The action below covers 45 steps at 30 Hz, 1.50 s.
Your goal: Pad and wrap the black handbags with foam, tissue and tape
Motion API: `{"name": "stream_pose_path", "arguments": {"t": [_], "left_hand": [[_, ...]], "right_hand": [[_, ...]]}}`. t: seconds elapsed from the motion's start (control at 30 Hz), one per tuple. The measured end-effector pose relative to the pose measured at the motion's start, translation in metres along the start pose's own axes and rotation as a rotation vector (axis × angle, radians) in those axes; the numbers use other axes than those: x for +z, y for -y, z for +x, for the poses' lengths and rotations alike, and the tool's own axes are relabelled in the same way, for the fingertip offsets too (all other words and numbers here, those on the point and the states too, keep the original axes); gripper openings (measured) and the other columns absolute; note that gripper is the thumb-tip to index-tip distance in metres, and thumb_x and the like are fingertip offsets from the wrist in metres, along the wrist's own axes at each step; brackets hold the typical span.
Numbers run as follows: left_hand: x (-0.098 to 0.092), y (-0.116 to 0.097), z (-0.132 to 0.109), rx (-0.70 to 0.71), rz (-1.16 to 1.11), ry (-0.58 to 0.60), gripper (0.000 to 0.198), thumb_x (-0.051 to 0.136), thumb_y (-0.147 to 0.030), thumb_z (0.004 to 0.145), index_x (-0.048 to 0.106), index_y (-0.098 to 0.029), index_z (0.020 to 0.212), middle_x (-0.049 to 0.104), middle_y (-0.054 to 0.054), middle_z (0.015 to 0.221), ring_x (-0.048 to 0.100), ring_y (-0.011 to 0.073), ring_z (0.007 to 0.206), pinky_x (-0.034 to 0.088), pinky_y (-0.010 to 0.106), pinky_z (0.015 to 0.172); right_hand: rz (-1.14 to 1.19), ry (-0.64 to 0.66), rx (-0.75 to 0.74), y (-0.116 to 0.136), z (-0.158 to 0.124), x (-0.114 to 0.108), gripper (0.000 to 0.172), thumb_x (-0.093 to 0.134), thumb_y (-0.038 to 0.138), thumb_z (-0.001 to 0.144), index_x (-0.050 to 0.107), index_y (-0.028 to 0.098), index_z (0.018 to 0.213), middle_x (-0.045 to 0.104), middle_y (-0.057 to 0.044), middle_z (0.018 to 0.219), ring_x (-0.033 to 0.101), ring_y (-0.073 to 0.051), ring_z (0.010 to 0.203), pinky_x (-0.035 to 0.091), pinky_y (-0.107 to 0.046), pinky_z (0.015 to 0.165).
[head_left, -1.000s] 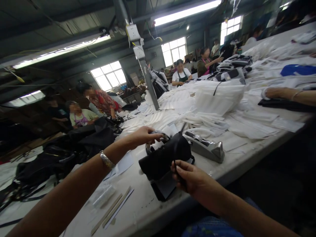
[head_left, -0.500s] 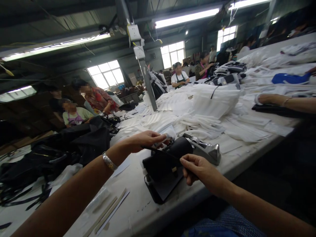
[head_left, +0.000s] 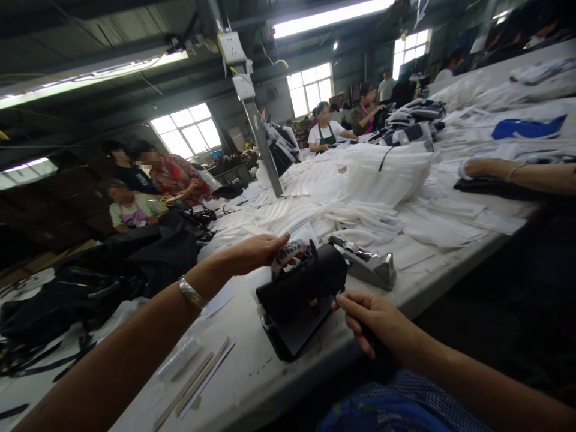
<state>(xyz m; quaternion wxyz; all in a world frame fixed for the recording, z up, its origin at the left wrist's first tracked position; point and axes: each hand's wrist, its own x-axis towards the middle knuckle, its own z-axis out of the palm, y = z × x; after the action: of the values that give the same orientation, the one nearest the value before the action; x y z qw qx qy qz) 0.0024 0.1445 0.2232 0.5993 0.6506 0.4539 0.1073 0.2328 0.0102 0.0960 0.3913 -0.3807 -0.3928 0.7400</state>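
A small black handbag (head_left: 301,285) with a gold clasp stands on the worktable (head_left: 265,384), its front panel hanging down toward the table edge. My left hand (head_left: 263,252) is closed on the bag's handle (head_left: 290,255), which looks wrapped in clear film. At the bag's lower right corner, my right hand (head_left: 369,315) pinches with thumb and forefinger at a thin black strap. Something dark hangs below that palm, its outline hard to make out. Just behind the bag sits a grey tape dispenser (head_left: 371,267).
White foam sheets and strips (head_left: 315,210) are heaped behind the bag. Black material (head_left: 162,252) lies at left, with thin strips (head_left: 193,384) nearer me. A metal post (head_left: 265,153) rises from the table. A co-worker's hand (head_left: 483,168) rests at right; other people work farther back.
The black strip stretched between my hands is gone from across the bag. My right hand has come lower and slightly toward me; my left stays at the handle, which now shows upright.
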Motion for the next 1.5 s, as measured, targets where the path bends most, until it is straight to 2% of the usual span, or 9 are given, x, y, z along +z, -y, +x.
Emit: {"name": "stream_pose_path", "arguments": {"t": [0.23, 0.37, 0.63, 0.77, 0.9, 1.07, 1.27, 1.4, 1.5], "left_hand": [[0.001, 0.001, 0.002, -0.032, -0.066, 0.011, 0.052, 0.072, -0.056, 0.078, 0.073, -0.012, 0.106, 0.074, 0.014, 0.098, 0.069, 0.0186, 0.086, 0.052, 0.027, 0.075], [-0.003, 0.001, 0.003, -0.05, -0.041, 0.055, 0.05, 0.078, -0.044, 0.077, 0.069, -0.013, 0.115, 0.073, 0.014, 0.107, 0.07, 0.0187, 0.091, 0.053, 0.026, 0.077], [-0.009, 0.003, 0.011, -0.071, -0.001, 0.186, 0.07, 0.077, -0.041, 0.078, 0.052, -0.02, 0.14, 0.069, 0.013, 0.118, 0.069, 0.018, 0.092, 0.052, 0.027, 0.077], [-0.004, -0.004, 0.013, -0.003, 0.189, 0.198, 0.062, 0.077, -0.043, 0.077, 0.061, -0.017, 0.131, 0.071, 0.01, 0.116, 0.066, 0.0174, 0.093, 0.049, 0.026, 0.082], [0.0, -0.011, 0.015, 0.161, 0.562, 0.18, 0.037, 0.069, -0.034, 0.082, 0.071, -0.018, 0.116, 0.073, 0.006, 0.111, 0.064, 0.0196, 0.1, 0.047, 0.027, 0.089], [0.002, -0.012, 0.016, 0.223, 0.766, 0.126, 0.022, 0.063, -0.028, 0.084, 0.077, -0.019, 0.098, 0.075, 0.0, 0.087, 0.064, 0.0162, 0.08, 0.046, 0.022, 0.074], [-0.008, -0.024, 0.005, 0.32, 0.936, -0.109, 0.02, 0.068, -0.034, 0.084, 0.078, -0.024, 0.098, 0.074, 0.004, 0.092, 0.063, 0.019, 0.083, 0.044, 0.026, 0.077], [-0.01, -0.044, -0.007, 0.475, 1.069, -0.249, 0.023, 0.061, -0.041, 0.091, 0.078, -0.026, 0.098, 0.071, 0.006, 0.094, 0.064, 0.0186, 0.084, 0.044, 0.027, 0.078], [-0.006, -0.056, -0.011, 0.592, 1.069, -0.286, 0.023, 0.057, -0.036, 0.094, 0.078, -0.026, 0.1, 0.072, 0.005, 0.098, 0.065, 0.0168, 0.086, 0.045, 0.026, 0.079]], "right_hand": [[-0.108, 0.075, 0.114, 0.016, -0.008, -0.005, 0.038, 0.065, 0.054, 0.083, 0.063, 0.017, 0.088, 0.052, 0.007, 0.047, 0.048, -0.008, 0.031, 0.032, -0.014, 0.029], [-0.066, 0.123, 0.141, 0.021, -0.009, -0.003, 0.033, 0.063, 0.049, 0.085, 0.065, 0.016, 0.087, 0.052, 0.006, 0.046, 0.047, -0.007, 0.03, 0.031, -0.014, 0.029], [-0.027, 0.162, 0.183, 0.021, -0.003, 0.0, 0.029, 0.062, 0.045, 0.085, 0.066, 0.016, 0.083, 0.047, 0.007, 0.044, 0.04, -0.006, 0.029, 0.03, -0.014, 0.028], [-0.037, 0.08, 0.088, 0.029, 0.012, -0.001, 0.035, 0.064, 0.051, 0.085, 0.064, 0.016, 0.087, 0.051, 0.008, 0.051, 0.044, -0.004, 0.034, 0.031, -0.013, 0.032], [-0.135, 0.084, -0.034, 0.041, 0.031, 0.002, 0.041, 0.066, 0.056, 0.083, 0.064, 0.016, 0.09, 0.054, 0.007, 0.053, 0.047, -0.004, 0.036, 0.032, -0.014, 0.034], [-0.239, 0.079, -0.129, 0.043, 0.05, 0.006, 0.044, 0.063, 0.059, 0.084, 0.062, 0.016, 0.092, 0.058, 0.005, 0.057, 0.05, -0.005, 0.037, 0.034, -0.015, 0.035], [-0.468, -0.021, -0.353, 0.045, 0.058, -0.001, 0.044, 0.057, 0.057, 0.088, 0.06, 0.02, 0.112, 0.066, 0.002, 0.065, 0.054, -0.011, 0.038, 0.039, -0.022, 0.037], [-0.659, -0.164, -0.629, 0.068, 0.056, -0.003, 0.028, 0.058, 0.048, 0.091, 0.063, 0.025, 0.107, 0.07, 0.002, 0.068, 0.054, -0.011, 0.04, 0.04, -0.023, 0.043], [-0.653, -0.12, -0.646, 0.092, 0.063, -0.001, 0.039, 0.06, 0.047, 0.09, 0.059, 0.026, 0.123, 0.068, 0.003, 0.066, 0.05, -0.01, 0.039, 0.037, -0.022, 0.041]]}}
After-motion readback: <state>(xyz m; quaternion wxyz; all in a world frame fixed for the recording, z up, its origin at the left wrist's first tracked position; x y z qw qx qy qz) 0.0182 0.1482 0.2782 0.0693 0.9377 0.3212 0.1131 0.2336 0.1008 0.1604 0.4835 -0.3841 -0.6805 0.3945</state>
